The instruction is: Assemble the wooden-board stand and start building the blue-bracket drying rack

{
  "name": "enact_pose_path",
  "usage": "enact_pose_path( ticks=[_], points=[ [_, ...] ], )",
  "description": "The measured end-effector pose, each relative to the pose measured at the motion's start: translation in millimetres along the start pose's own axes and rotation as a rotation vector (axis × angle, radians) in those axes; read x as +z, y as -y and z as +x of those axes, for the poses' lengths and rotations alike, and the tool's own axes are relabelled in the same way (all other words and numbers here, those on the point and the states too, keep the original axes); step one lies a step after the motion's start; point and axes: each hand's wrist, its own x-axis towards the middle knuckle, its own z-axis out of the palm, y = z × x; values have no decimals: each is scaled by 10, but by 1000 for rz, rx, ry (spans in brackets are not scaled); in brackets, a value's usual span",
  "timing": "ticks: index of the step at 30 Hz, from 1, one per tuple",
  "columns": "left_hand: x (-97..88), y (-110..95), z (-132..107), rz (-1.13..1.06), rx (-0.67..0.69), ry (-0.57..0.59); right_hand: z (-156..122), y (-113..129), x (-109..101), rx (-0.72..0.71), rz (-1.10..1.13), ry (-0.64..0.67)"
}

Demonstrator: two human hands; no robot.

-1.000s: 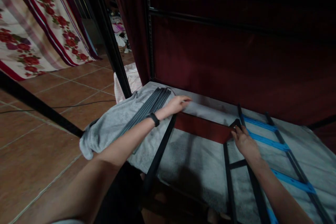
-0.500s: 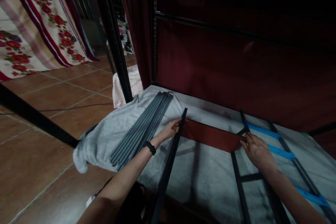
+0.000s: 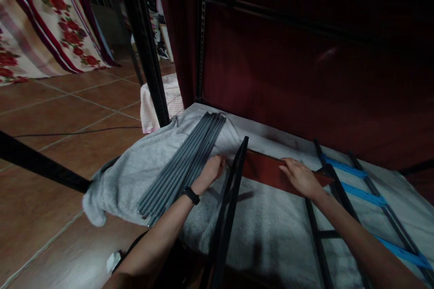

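Note:
A reddish-brown board (image 3: 264, 170) stands on edge between a black metal side frame (image 3: 233, 189) on the left and a black ladder-like frame (image 3: 317, 235) on the right. My right hand (image 3: 301, 178) is closed over the board's upper edge, towards its right end. Just left of the side frame, my left hand (image 3: 213, 168) is curled closed with its fingertips near the frame's outer face. Whatever it pinches, if anything, is too small to make out. A black band (image 3: 190, 195) circles my left wrist.
A bundle of grey rods (image 3: 183, 167) lies left of my left hand on a grey blanket (image 3: 125, 185). Blue crosspieces (image 3: 362, 193) join dark bars at the right. A black upright post (image 3: 145, 49) stands at the left, and a dark red curtain (image 3: 288, 67) hangs behind.
My right hand has moved left from the board's right end onto its upper edge. My left hand has drawn back from the side frame and curled. The view has shifted slightly.

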Motion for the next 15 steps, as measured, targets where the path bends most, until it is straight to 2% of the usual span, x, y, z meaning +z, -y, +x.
enact_pose_path(
  ticks=[3, 7, 15],
  points=[
    [146, 77, -70, 65, -57, 49, 6, -4, -30, 26, 45, 27],
    [339, 18, -60, 35, -43, 147, -47, -11, -45, 37, 75, 38],
    [340, -31, -58, -106, -108, 140, -86, -72, 12, 39, 113, -17]
  ],
)
